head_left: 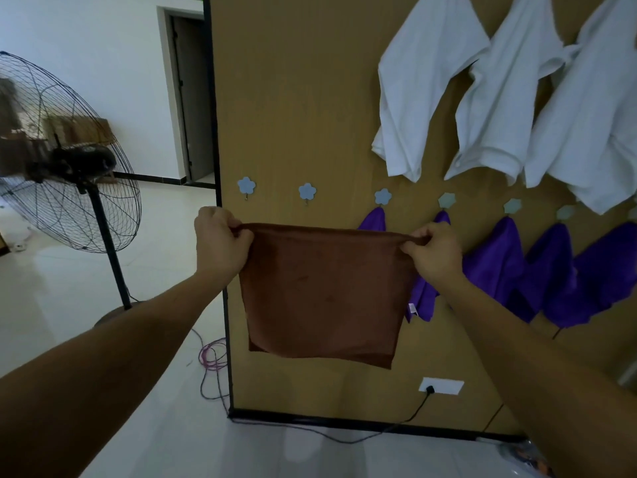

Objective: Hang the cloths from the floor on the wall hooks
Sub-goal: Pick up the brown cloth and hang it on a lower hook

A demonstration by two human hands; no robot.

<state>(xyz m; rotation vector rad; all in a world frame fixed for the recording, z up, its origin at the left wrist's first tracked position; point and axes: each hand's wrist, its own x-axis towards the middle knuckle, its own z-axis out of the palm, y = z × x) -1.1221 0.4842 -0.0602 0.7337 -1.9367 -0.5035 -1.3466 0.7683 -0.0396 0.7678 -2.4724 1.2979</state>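
A brown cloth point(324, 291) hangs stretched flat in front of the tan wall panel point(293, 98). My left hand point(220, 241) pinches its top left corner and my right hand point(434, 251) pinches its top right corner. Just above the cloth sit two bare blue flower-shaped hooks, one on the left point(246, 186) and one beside it point(307, 192). Further right, several purple cloths point(496, 263) hang from similar hooks point(382, 196); the brown cloth covers part of the leftmost purple one.
Several white shirts point(427, 91) hang higher on the panel at the right. A standing fan point(65, 157) is on the left, with its pole and base on the white floor. Loose cables point(213, 357) lie by the panel's left edge. A plugged wall socket point(441, 386) sits low on the panel.
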